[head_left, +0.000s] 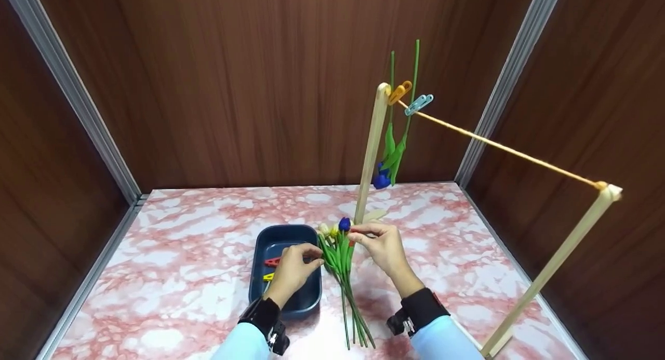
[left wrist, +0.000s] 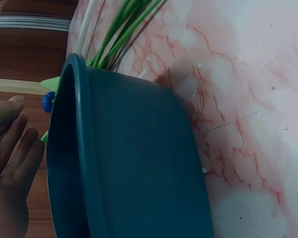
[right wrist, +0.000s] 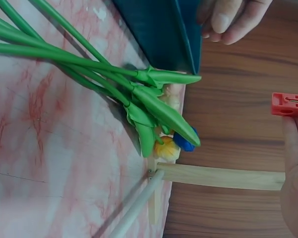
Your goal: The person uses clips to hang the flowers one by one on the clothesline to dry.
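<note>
My right hand [head_left: 383, 245] holds a red clothespin [right wrist: 289, 104] at its fingertips, above the flower heads. Over the right side of a dark blue tray [head_left: 286, 230], my left hand [head_left: 293, 269] has loosely bent fingers and nothing visible between them. A bunch of artificial tulips [head_left: 340, 256] lies beside the tray, green stems toward me. Among its heads are a blue tulip [head_left: 344, 224], a yellow tulip [right wrist: 166, 148] and pale ones. In the tray are a red clothespin [head_left: 271, 262] and a yellow clothespin [head_left: 268, 277], partly hidden by my left hand.
A wooden frame carries a cord [head_left: 499, 144] between its left post [head_left: 371, 152] and right post [head_left: 550, 271]. Blue tulips [head_left: 382, 179] hang head down from it, by an orange clothespin [head_left: 399, 93] and a light blue clothespin [head_left: 419, 105]. Wooden walls surround the marbled table [head_left: 182, 277].
</note>
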`<state>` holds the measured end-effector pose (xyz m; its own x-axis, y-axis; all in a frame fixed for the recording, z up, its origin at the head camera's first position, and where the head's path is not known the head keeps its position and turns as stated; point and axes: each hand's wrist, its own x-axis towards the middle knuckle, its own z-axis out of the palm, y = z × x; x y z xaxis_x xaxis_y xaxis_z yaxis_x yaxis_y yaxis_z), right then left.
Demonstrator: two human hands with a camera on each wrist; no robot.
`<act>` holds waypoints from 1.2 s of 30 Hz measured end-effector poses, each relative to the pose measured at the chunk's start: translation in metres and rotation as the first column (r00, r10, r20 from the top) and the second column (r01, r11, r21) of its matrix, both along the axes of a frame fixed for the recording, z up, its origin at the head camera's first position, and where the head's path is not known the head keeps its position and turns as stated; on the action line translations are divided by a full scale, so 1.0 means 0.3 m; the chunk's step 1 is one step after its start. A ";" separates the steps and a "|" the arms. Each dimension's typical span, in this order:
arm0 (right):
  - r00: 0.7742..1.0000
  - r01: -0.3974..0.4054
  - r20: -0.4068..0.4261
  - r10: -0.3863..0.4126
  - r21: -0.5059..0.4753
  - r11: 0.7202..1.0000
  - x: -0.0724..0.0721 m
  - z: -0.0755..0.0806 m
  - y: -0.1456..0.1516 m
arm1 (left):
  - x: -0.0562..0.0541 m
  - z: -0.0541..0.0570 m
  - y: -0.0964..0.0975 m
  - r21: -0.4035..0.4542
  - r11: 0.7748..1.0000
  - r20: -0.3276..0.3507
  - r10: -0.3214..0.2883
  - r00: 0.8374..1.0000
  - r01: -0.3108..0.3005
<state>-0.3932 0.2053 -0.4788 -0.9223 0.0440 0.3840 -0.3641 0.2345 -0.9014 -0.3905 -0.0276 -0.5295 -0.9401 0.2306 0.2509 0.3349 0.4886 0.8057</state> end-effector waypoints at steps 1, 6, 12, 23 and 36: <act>1.000 0.005 -0.010 -0.005 0.008 1.000 -0.002 0.001 0.003 | -0.001 -0.001 0.002 -0.007 1.000 -0.004 -0.003 1.000 0.003; 0.999 0.030 -0.043 -0.028 0.039 0.999 -0.012 0.004 0.018 | -0.011 -0.008 0.027 -0.044 0.999 -0.048 -0.010 0.999 0.008; 0.997 0.035 -0.075 -0.033 0.027 0.999 -0.014 0.008 0.035 | -0.025 -0.010 0.077 -0.210 0.978 -0.182 -0.030 0.983 -0.009; 0.998 0.036 -0.046 -0.037 -0.032 0.999 0.011 -0.031 0.067 | -0.017 -0.025 0.211 -0.642 0.766 -0.338 -0.250 0.907 -0.028; 0.998 0.017 -0.065 -0.020 -0.058 0.998 0.038 -0.099 0.075 | 0.002 -0.079 0.274 -0.789 0.605 -0.328 -0.270 0.906 -0.106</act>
<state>-0.3819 0.2278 -0.5085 -0.8941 0.0844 0.4399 -0.4188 0.1903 -0.8879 -0.3899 0.0545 -0.5530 -0.7725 0.5810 0.2562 0.5828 0.8089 -0.0772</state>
